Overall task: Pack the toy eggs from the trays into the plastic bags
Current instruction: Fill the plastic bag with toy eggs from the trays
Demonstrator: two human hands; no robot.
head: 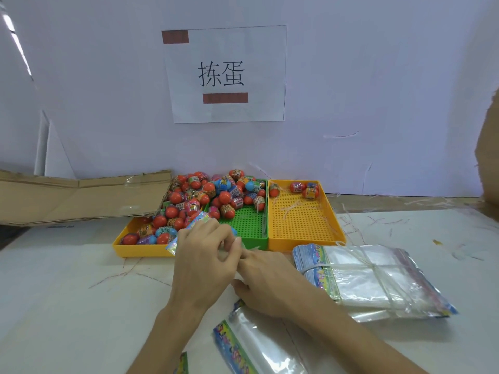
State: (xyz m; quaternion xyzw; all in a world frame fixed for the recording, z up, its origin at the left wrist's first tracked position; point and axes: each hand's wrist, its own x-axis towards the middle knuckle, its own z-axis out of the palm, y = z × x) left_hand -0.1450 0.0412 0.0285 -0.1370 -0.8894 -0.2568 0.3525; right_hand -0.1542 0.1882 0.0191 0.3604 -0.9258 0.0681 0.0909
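Observation:
Several toy eggs (205,197) are heaped across a yellow tray (127,248) on the left and a green tray (245,228) in the middle. A second yellow tray (302,225) on the right has three eggs (305,188) at its far end. My left hand (202,263) pinches a clear plastic bag (189,228) with a colourful header, in front of the trays. My right hand (264,282) meets it at the fingertips and pinches the same bag. How much of the bag lies behind my hands is hidden.
A tied bundle of plastic bags (370,279) lies to the right. Loose bags (251,344) lie near the front edge. Flattened cardboard (78,198) leans at the back left, and more cardboard (488,157) stands at the far right. A paper sign (225,74) hangs on the wall.

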